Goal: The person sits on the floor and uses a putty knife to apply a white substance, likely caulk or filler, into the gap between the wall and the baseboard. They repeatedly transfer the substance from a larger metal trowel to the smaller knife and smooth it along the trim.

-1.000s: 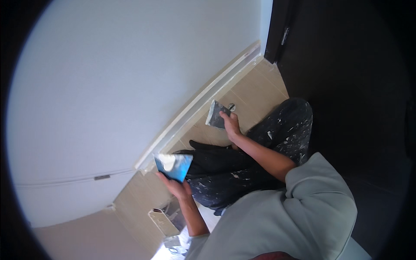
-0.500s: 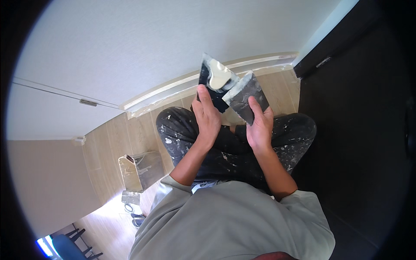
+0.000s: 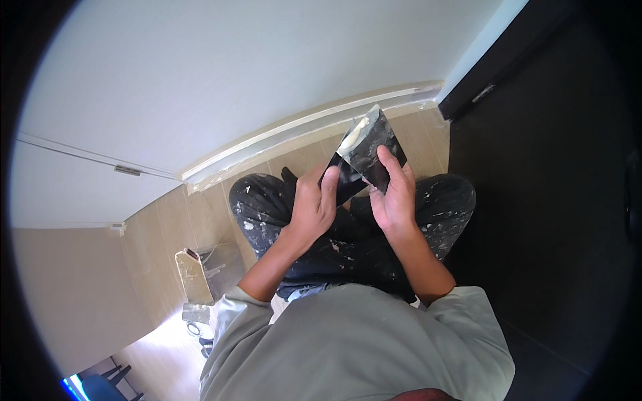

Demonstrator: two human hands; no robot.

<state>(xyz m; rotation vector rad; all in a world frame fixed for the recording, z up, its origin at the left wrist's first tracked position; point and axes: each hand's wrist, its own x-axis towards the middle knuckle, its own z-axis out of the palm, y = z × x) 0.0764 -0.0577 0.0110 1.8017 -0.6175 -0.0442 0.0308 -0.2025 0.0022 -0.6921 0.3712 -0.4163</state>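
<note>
My left hand (image 3: 313, 207) grips a black flat putty board (image 3: 348, 182), its thumb lying on the upper face. In my right hand (image 3: 396, 200) is a wide, flat putty scraper (image 3: 371, 160), grey and smeared, with the thumb pressed on top. The scraper lies across the board and hides much of it. A lump of cream putty (image 3: 354, 138) sits along the scraper's far left edge. Both tools are above my paint-spotted dark trousers (image 3: 257, 214), between my bent knees.
Ahead, a pale wall (image 3: 254, 67) meets a skirting board (image 3: 294, 127) edged with tape or putty smears. A dark door (image 3: 535, 200) rises on the right. At left on the wood floor stands a smeared open container (image 3: 224, 267), with a dark blue chair (image 3: 100, 387) farther down.
My left hand has drawn the board back toward me and tilted it. The scraper now overlaps the board, and the putty shows at the scraper's edge instead of spread on the board.
</note>
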